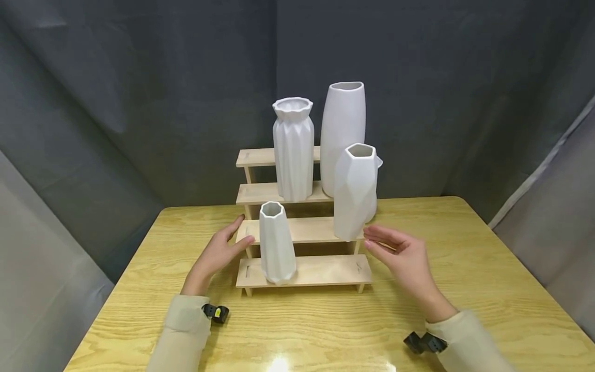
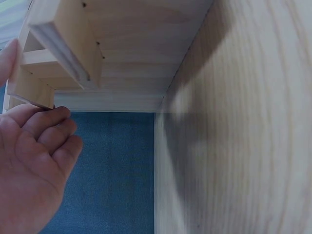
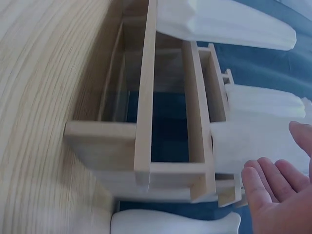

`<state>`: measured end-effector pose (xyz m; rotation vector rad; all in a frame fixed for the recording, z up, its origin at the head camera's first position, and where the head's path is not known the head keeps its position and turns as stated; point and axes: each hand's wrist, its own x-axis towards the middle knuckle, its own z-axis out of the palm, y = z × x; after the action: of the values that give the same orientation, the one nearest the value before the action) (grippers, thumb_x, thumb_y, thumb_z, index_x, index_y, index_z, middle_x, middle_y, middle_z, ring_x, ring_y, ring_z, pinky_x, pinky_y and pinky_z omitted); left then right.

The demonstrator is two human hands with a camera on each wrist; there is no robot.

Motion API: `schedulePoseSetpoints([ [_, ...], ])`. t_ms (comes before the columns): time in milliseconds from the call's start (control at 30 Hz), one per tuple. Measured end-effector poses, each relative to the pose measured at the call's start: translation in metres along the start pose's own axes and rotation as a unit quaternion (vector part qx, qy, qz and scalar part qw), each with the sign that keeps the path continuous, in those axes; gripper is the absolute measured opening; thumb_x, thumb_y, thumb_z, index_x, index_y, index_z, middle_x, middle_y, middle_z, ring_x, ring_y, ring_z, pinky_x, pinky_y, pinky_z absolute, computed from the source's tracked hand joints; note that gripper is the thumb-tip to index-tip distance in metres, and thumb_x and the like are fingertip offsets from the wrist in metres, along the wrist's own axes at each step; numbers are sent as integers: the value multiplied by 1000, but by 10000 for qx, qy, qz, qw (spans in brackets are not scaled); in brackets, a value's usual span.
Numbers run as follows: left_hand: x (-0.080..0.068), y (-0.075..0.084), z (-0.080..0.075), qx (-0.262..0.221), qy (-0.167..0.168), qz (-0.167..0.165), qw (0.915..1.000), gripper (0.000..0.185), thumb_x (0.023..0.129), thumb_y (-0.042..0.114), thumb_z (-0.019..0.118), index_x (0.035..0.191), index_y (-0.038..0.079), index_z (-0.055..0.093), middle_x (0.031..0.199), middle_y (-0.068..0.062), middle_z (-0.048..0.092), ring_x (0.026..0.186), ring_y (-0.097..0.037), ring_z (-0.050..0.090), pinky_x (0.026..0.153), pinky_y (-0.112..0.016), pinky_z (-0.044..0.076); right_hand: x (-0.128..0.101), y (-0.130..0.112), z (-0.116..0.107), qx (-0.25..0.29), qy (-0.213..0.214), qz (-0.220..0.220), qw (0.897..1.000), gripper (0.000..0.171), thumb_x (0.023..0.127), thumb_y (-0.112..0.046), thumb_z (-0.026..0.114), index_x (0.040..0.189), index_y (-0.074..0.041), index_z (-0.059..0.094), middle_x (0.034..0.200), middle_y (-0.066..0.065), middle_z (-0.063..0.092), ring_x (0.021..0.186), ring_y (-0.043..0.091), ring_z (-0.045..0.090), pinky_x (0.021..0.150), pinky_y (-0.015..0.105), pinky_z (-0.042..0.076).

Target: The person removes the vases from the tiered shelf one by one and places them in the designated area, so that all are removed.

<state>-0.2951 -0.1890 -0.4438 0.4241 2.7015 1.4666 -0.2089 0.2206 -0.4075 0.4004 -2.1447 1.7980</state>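
A wooden stepped shelf (image 1: 321, 270) with several tiers stands on the table. A small faceted white vase (image 1: 277, 243) is on its lowest step, a larger faceted vase (image 1: 355, 191) at the right end of the second step, a ribbed vase (image 1: 293, 150) on the third, and a tall smooth vase (image 1: 342, 134) behind it. My left hand (image 1: 245, 229) is open, its fingers at the left end of the second step (image 2: 29, 87). My right hand (image 1: 372, 237) is open, holds nothing, and its fingertips are close to the larger faceted vase's base (image 3: 243, 146).
The yellow wooden table (image 1: 488, 268) ends at a dark curtain behind the shelf. Part of another white vase (image 1: 377, 164) shows behind the larger faceted one. Black wrist cameras (image 1: 216, 312) sit at both sleeves.
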Motion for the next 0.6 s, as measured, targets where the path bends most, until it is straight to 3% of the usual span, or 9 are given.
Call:
schedulePoseSetpoints([
  [600,-1,1,-1,-16,19,-124,9999,88,89,60,63,158,17,28,159,-4,28,145,-31,24,115,-52,24,0,-7,35,792,-527,-7,9955,38,85,2,75,122,7,66,121,24,65,112,31,64,87,34,54],
])
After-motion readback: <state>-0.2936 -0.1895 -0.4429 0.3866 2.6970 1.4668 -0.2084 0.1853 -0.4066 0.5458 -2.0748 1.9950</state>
